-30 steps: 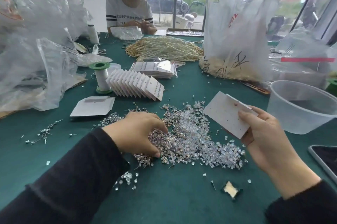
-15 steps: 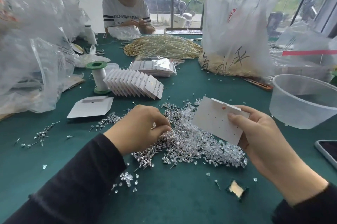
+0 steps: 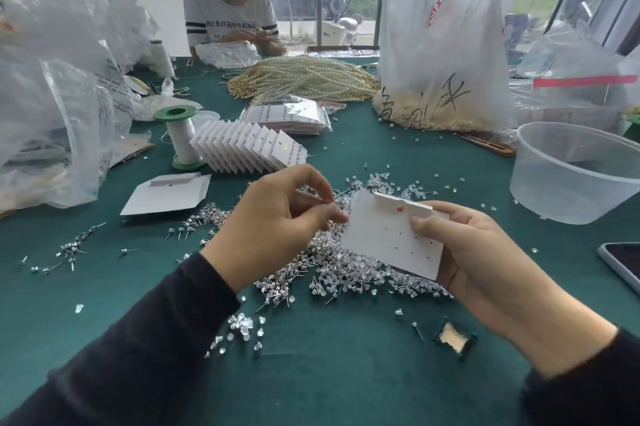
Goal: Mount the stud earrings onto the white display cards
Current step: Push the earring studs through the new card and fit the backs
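Toward the near middle of the green table point(image 3: 346, 373), the pile of stud earrings point(image 3: 346, 273) lies spread; above its right part hangs the white display card point(image 3: 381, 238), tilted, holes facing up, and the right hand point(image 3: 478, 252) grips its right edge between thumb and fingers, while the left hand point(image 3: 277, 217), a fingertip touching the card's left edge, pinches what looks like one stud point(image 3: 327, 201), too small to be sure, so the holes lie just rightward of that pinch

Up from pile point(image 3: 346, 269) to card point(image 3: 388, 238): left hand point(image 3: 277, 217)
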{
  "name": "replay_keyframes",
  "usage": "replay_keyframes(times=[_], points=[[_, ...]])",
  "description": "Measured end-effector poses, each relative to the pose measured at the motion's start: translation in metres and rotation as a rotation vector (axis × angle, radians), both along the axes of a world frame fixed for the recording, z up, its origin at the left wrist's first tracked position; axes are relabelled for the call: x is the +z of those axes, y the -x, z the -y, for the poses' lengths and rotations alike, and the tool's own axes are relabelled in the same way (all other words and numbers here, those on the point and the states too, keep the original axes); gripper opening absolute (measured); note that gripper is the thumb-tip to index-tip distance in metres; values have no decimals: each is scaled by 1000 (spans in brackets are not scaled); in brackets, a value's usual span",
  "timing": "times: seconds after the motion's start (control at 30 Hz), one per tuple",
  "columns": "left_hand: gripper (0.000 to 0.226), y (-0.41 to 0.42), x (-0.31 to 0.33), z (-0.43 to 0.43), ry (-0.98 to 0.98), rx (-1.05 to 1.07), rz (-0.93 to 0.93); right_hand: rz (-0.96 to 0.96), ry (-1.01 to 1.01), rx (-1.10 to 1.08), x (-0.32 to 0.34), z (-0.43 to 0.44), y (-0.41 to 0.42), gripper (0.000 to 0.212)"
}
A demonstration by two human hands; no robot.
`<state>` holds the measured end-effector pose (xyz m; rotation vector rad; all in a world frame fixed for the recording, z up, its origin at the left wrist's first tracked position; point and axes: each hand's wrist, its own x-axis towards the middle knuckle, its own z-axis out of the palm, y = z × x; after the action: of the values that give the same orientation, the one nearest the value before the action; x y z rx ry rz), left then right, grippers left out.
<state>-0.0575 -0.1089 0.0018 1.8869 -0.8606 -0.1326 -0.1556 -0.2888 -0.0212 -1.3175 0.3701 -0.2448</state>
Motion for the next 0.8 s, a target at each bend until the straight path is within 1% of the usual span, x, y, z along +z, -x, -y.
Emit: replay_keyframes(times=[0.1, 0.23, 0.27, 0.37, 0.4, 0.57, 0.63, 0.7, 0.73, 0.8], points=[[8, 4, -1, 3, 77, 30, 74, 0, -6, -1, 0, -1, 0, 16], [20, -3, 2, -2, 87, 178, 178, 6, 11, -11, 2, -1, 1, 15], [20, -6, 2, -5, 30, 226, 238, 6, 20, -13, 3, 0, 1, 16], [14, -16, 0, -13, -277, 328, 442, 0, 31, -39, 3, 1, 1, 16], [13, -20, -1, -15, -338, 343, 460, -3, 34, -50, 3, 2, 0, 16], [12, -26, -6, -20, -597, 299, 389, -12, 72, -67, 3, 6, -2, 16], [22, -24, -5, -19, -604, 260, 388, -9, 65, -87, 5, 9, -2, 15], [37, -23, 1, -21, -570, 154, 360, -7, 50, -103, 7, 12, -2, 14], [50, -22, 5, -24, -594, 85, 324, -6, 44, -109, 8, 13, -2, 14], [73, -19, 10, -31, -734, -35, 244, -10, 43, -117, 8, 14, -1, 15]])
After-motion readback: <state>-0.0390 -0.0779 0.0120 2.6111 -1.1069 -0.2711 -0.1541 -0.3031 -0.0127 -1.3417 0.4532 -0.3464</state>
